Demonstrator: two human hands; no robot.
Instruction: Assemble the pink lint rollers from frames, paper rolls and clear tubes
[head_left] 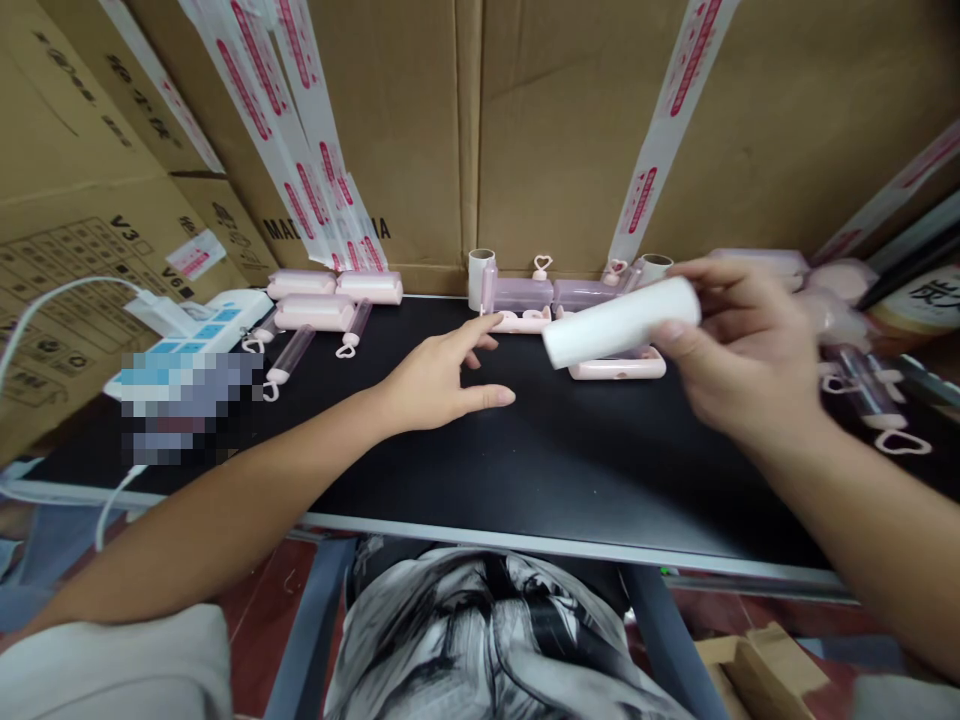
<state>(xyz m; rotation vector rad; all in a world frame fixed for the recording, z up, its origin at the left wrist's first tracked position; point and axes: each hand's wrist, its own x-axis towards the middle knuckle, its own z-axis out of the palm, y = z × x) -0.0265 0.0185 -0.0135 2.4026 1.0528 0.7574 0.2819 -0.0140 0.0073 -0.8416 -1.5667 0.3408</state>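
Note:
A white sticky-paper roll is gripped at its right end between the thumb and fingers of my right hand. It is held tilted above the table. My left hand hovers to the left of it, fingers and thumb apart, holding nothing. Just beyond its fingertips lies a pale pink holder part. Partly below the held roll is another pink piece. Two more white rolls stand upright at the back, beside purple-tinted clear covers and a heart-shaped handle loop.
Pink cases and clear tubes with heart loops lie at the left of the black table. A power strip with a white cable is farther left. More handled tubes lie right. Tall cardboard boxes wall the back.

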